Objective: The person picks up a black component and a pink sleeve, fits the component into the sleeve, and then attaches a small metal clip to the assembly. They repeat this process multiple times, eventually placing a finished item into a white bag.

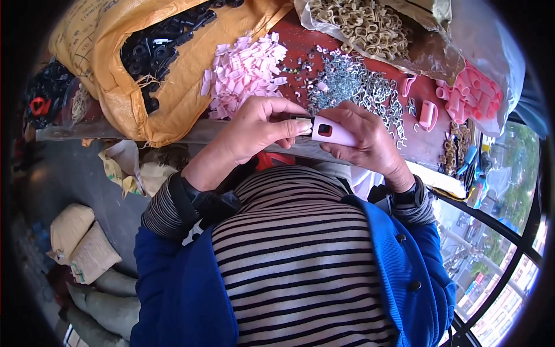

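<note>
Over the table's near edge, my right hand (pixel 370 136) is closed round a pale pink plastic casing (pixel 342 136) with a rounded square hole. My left hand (pixel 254 132) pinches a small dark piece (pixel 300 118) against the casing's left end. How far the dark piece sits inside it I cannot tell. Beyond my left hand lies a heap of small pale pink plastic pieces (pixel 247 72). Just past my right hand are small silvery metal parts (pixel 341 72) and bent metal clips (pixel 381 95). A pink casing (pixel 428 115) rests on the red tabletop to their right.
An orange woven sack (pixel 118 87) spills black plastic parts (pixel 151 55) at the left. Brass-coloured clips (pixel 370 26) fill an opened bag at the back, and pink tubular casings (pixel 474 93) lie in a plastic bag at right. Filled sacks (pixel 87 243) stand on the floor.
</note>
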`<state>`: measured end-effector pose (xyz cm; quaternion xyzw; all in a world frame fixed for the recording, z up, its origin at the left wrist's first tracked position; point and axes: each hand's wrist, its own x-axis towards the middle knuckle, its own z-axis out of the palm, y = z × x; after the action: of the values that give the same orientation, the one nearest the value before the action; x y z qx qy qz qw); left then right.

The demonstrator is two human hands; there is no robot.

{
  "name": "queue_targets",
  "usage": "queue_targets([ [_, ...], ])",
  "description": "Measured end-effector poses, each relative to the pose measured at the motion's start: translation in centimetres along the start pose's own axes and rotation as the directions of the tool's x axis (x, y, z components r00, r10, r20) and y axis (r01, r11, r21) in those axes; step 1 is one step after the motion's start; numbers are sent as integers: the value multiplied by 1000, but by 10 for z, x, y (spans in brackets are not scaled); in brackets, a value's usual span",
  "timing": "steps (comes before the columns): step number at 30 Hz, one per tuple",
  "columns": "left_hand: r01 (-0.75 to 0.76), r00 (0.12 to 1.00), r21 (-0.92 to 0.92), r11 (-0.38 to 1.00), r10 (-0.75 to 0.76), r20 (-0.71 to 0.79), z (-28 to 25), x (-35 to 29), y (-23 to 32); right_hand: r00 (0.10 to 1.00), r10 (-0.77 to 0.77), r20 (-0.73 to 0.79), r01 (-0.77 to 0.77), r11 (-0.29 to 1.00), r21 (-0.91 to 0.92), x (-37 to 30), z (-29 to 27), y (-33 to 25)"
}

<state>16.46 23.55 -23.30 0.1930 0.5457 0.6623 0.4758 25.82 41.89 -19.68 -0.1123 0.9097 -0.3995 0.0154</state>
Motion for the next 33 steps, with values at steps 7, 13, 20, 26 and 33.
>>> queue_targets([
  [7,101,995,-61,993,-100,22,-7,8,-7,997,-39,73,46,993,-104,7,2,10],
  [13,131,991,-42,990,-130,30,0,6,-2,994,-65,84,64,998,8,9,3,10],
  [20,120,992,-57,991,-122,-41,13,-1,3,1000,-16,20,15,998,67,-4,8,5],
  [26,78,997,-59,995,-79,-19,25,-8,4,951,-305,-40,305,918,254,-9,2,7],
  [33,12,997,-139,990,-2,76,40,-7,-2,917,-397,-39,383,846,371,-15,4,2],
])
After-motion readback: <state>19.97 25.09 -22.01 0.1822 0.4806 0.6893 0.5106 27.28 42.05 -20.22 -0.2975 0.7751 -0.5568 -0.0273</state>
